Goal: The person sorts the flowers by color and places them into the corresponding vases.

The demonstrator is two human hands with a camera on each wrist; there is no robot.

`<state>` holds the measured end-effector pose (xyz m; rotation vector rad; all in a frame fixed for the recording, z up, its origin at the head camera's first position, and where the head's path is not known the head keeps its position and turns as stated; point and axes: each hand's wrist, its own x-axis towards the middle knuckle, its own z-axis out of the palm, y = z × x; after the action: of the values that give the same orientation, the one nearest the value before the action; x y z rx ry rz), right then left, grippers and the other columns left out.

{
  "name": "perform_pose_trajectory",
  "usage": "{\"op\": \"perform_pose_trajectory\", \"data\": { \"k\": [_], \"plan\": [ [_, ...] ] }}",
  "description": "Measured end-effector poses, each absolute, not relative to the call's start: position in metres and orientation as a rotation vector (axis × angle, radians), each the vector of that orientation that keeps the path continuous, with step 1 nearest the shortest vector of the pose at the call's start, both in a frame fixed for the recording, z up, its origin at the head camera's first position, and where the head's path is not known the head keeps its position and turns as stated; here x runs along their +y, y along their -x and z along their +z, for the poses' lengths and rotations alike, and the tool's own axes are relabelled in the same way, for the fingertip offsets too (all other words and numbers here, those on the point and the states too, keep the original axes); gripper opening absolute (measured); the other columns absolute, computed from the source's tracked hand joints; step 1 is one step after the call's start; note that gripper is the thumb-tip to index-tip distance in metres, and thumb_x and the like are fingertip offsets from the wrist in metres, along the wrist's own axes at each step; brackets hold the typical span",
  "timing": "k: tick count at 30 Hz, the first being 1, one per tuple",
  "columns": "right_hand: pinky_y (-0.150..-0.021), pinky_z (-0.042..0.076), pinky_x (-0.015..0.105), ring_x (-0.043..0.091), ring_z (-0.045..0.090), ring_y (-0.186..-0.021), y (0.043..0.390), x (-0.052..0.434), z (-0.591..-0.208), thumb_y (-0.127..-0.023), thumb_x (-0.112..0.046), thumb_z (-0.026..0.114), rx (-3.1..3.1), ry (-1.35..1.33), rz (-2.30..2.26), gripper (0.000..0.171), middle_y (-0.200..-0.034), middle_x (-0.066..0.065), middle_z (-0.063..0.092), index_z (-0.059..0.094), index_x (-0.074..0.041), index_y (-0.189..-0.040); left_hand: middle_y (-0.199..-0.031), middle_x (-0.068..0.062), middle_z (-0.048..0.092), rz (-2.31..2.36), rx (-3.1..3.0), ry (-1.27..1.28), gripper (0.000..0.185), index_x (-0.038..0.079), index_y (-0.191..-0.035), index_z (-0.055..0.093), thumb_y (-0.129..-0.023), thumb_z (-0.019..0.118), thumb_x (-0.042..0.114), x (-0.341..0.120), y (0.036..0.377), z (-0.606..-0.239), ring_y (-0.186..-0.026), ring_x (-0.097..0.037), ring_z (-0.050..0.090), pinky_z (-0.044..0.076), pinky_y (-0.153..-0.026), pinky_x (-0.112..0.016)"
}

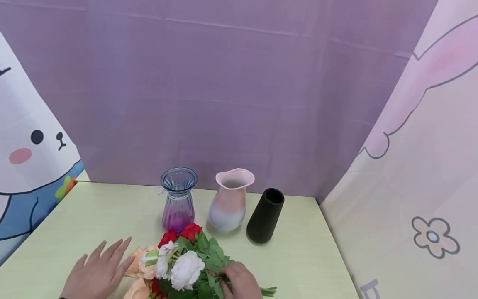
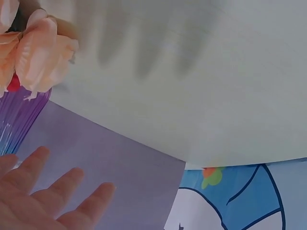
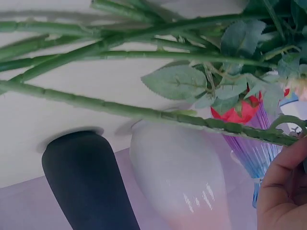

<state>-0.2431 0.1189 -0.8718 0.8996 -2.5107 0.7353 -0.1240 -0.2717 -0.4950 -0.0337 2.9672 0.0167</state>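
A bunch of artificial flowers lies on the table in front of me. It has a big white flower [image 1: 187,270], peach flowers [image 1: 139,289], red flowers [image 1: 192,231] and green leaves [image 1: 214,253]. My right hand [image 1: 240,281] is among the leaves; in the right wrist view its fingers pinch a green flower stem [image 3: 144,112], while several other stems cross above it. Left of the peach flowers, my left hand [image 1: 97,270] hovers over the table with straight, spread fingers and holds nothing. The left wrist view shows its fingers apart from a peach flower [image 2: 43,55].
Behind the flowers stand a blue-purple glass vase [image 1: 178,203], a pink-white vase with a wavy rim [image 1: 228,207] and a black vase [image 1: 264,216]. The pale table [image 1: 298,257] meets a purple backdrop [image 1: 224,104] at its back edge. Printed cloths hang on both sides.
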Motion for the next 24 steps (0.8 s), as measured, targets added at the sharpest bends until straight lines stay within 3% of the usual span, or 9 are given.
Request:
{"op": "perform_pose_trajectory", "data": {
  "k": [6,11,15,16,17,19,22,24],
  "plan": [
    [-0.074,0.051,0.023,-0.008,0.05,-0.097,0.246,0.125,-0.849,-0.09,-0.04,0.07,-2.514,-0.89,0.855,0.033,-0.107,-0.031,0.053,0.054,-0.05,-0.116,-0.142,-0.024,0.051,-0.003,2.988,0.028,0.096,0.01,-0.15,0.041,-0.092,0.011,0.08,-0.275,0.123,-0.489,-0.131,-0.057,0.038,0.029,-0.101,-0.078],
    [-0.063,0.046,0.013,-0.01,0.049,-0.088,0.25,0.133,-0.821,-0.091,-0.034,0.068,-2.469,-0.902,0.912,0.034,-0.106,-0.028,0.054,0.055,-0.048,-0.12,-0.141,-0.024,0.053,0.011,3.062,0.004,0.09,0.011,-0.15,0.043,-0.094,0.02,0.078,-0.278,0.128,-0.491,-0.131,-0.056,0.039,0.029,-0.099,-0.079],
    [-0.058,0.044,0.011,-0.009,0.051,-0.084,0.255,0.141,-0.799,-0.095,-0.032,0.063,-2.462,-0.888,0.992,0.029,-0.109,-0.027,0.055,0.056,-0.044,-0.12,-0.142,-0.022,0.053,0.028,3.136,-0.024,0.091,0.013,-0.151,0.042,-0.091,0.026,0.08,-0.286,0.138,-0.5,-0.131,-0.055,0.039,0.027,-0.099,-0.08],
    [-0.058,0.045,0.011,-0.009,0.051,-0.084,0.257,0.143,-0.795,-0.095,-0.033,0.063,-2.472,-0.877,1.009,0.029,-0.109,-0.027,0.055,0.055,-0.045,-0.121,-0.148,-0.017,0.049,0.005,3.2,-0.024,0.092,0.02,-0.154,0.038,-0.088,0.027,0.084,-0.306,0.154,-0.539,-0.139,-0.054,0.029,0.016,-0.104,-0.081],
    [-0.059,0.045,0.012,-0.009,0.052,-0.084,0.259,0.144,-0.79,-0.096,-0.034,0.063,-2.483,-0.864,1.021,0.029,-0.108,-0.027,0.055,0.055,-0.046,-0.12,-0.15,-0.017,0.046,-0.012,3.194,-0.024,0.094,0.023,-0.156,0.034,-0.086,0.027,0.086,-0.318,0.165,-0.559,-0.141,-0.054,0.027,0.014,-0.104,-0.082],
    [-0.059,0.046,0.011,-0.009,0.052,-0.084,0.261,0.145,-0.778,-0.096,-0.036,0.064,-2.493,-0.829,1.048,0.025,-0.105,-0.027,0.054,0.055,-0.046,-0.117,-0.157,-0.011,0.038,-0.053,3.28,-0.008,0.095,0.033,-0.158,0.022,-0.082,0.029,0.089,-0.355,0.197,-0.633,-0.148,-0.051,0.01,-0.006,-0.108,-0.079],
    [-0.057,0.047,0.012,-0.007,0.055,-0.082,0.262,0.146,-0.753,-0.092,-0.034,0.071,-2.463,-0.789,1.105,0.024,-0.099,-0.022,0.056,0.058,-0.041,-0.111,-0.163,0.001,0.03,-0.148,3.41,0.034,0.096,0.051,-0.155,0.008,-0.073,0.031,0.096,-0.413,0.245,-0.745,-0.151,-0.042,-0.01,-0.03,-0.1,-0.067],
    [-0.055,0.046,0.012,-0.005,0.056,-0.079,0.264,0.146,-0.736,-0.09,-0.032,0.074,-2.42,-0.757,1.152,0.022,-0.095,-0.018,0.058,0.06,-0.038,-0.106,-0.163,-0.001,0.029,-0.157,3.407,0.019,0.098,0.049,-0.156,0.006,-0.073,0.033,0.095,-0.417,0.251,-0.747,-0.151,-0.045,-0.007,-0.028,-0.1,-0.069]
  ]
}}
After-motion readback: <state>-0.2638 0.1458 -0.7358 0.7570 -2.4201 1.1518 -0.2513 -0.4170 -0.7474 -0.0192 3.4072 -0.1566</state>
